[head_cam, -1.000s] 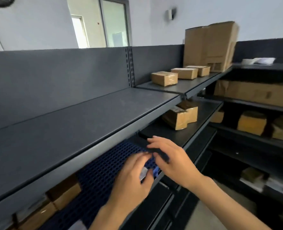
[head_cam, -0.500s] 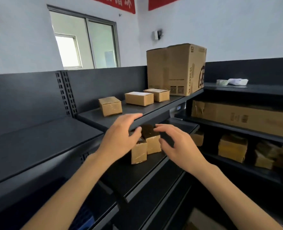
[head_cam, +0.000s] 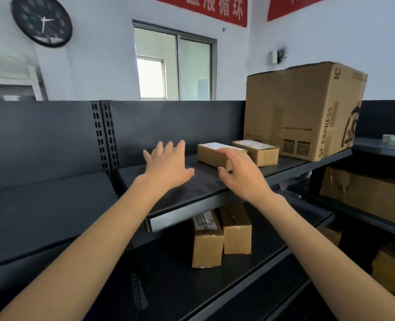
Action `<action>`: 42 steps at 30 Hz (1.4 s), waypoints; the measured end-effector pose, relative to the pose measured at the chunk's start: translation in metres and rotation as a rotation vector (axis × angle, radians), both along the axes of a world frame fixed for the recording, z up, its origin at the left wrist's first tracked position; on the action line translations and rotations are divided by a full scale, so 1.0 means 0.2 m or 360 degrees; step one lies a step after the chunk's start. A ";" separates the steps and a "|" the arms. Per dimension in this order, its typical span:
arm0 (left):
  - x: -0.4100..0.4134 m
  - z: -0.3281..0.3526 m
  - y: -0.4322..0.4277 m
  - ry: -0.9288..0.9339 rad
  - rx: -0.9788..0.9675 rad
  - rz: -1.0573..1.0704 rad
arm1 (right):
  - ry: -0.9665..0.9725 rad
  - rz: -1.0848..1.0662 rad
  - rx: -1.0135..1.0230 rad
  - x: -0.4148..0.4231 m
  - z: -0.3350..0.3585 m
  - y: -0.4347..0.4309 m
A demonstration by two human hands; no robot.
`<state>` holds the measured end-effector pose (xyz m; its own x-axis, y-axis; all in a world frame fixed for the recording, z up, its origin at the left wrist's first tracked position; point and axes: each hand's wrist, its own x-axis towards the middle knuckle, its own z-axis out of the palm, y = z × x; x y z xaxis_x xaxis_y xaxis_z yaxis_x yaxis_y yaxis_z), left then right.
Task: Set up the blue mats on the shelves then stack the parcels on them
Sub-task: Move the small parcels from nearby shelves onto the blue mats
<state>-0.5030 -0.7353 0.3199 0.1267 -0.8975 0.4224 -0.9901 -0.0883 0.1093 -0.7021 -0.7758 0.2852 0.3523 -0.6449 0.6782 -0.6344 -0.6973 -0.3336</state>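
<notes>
You are reaching over the top shelf (head_cam: 203, 185) with left hand (head_cam: 166, 166) and right hand (head_cam: 244, 176) spread wide and empty, probably best bracketing squarely the ends of the nearest parcel (head_cam: 211, 156).

1. Both arms reach over the top shelf (head_cam: 205, 185). The left hand (head_cam: 168, 166) is spread, fingers straight, near the back panel.
2. The right hand (head_cam: 243, 172), fingers relaxed, is in front of a small parcel (head_cam: 209, 152); contact is unclear.
3. A second small parcel (head_cam: 260, 151) lies just beside it, with a large carton (head_cam: 303, 110) at the shelf's right end.
4. Two upright parcels (head_cam: 207, 242) touch on the lower shelf (head_cam: 168, 269).
</notes>
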 end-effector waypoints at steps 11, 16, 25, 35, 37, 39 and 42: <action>0.07 -0.03 -0.11 0.0070 0.0171 0.0223 | 0.0202 -0.0141 -0.0165 -0.06 0.06 -0.44; 0.01 -0.04 -0.03 0.0037 0.0011 0.0248 | 0.0410 -0.0092 -0.0068 -0.06 0.07 -0.46; -0.05 0.03 0.40 -0.0041 -0.0421 0.0453 | 0.0221 0.0954 0.0023 0.34 0.03 0.04; 0.13 -0.04 1.68 -0.0169 -0.0442 0.1033 | -0.0048 0.1861 0.0250 0.88 -0.01 1.14; 0.19 -0.09 1.96 -0.0080 -0.0427 0.1055 | -0.0088 0.1948 0.0116 0.96 -0.06 1.39; 0.25 -0.15 2.23 -0.0005 -0.0374 0.1075 | -0.0066 0.1947 -0.0025 1.05 -0.13 1.62; 0.37 -0.28 2.61 0.0061 -0.0329 0.1127 | -0.0076 0.1976 -0.0032 1.20 -0.26 1.97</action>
